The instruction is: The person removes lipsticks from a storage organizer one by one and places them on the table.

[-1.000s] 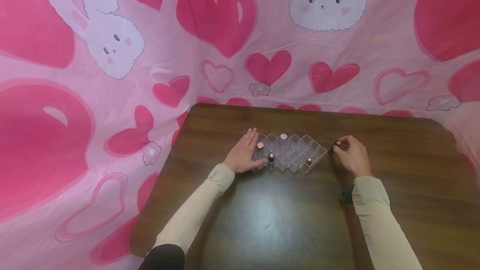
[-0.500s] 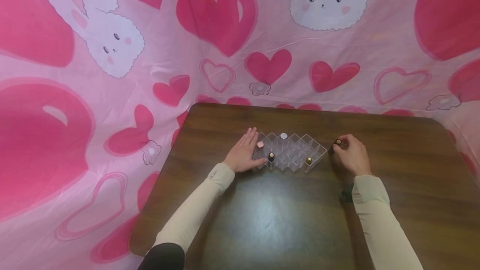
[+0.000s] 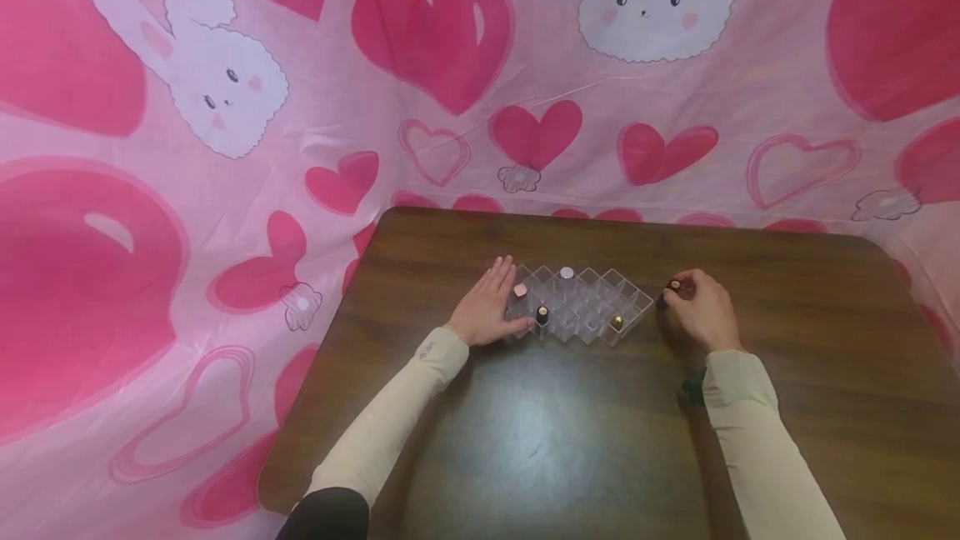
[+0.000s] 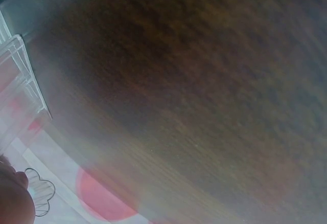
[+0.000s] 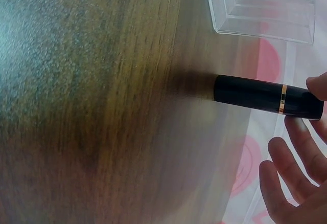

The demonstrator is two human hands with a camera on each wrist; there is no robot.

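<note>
My right hand [image 3: 707, 312] pinches a black lipstick tube [image 5: 250, 92] with a gold band near its upper end, between thumb and fingers. The tube stands upright just right of a clear plastic lipstick organizer [image 3: 590, 304] with diamond-shaped compartments. My left hand [image 3: 483, 312] rests along the organizer's left end, fingers straight and thumb at its front side. Inside the organizer are a pink-capped tube [image 3: 521, 291], a black tube [image 3: 542, 315], a silver-topped one [image 3: 567, 273] and a gold-topped one [image 3: 617, 321]. Only a bit of the left hand shows in the left wrist view.
A brown wooden table [image 3: 525, 440] with rounded corners carries everything. Behind and to the left hangs a pink cloth [image 3: 330, 90] printed with hearts and rabbits, close to the table's back edge. A dark wrist strap [image 3: 695, 390] shows beneath the right cuff.
</note>
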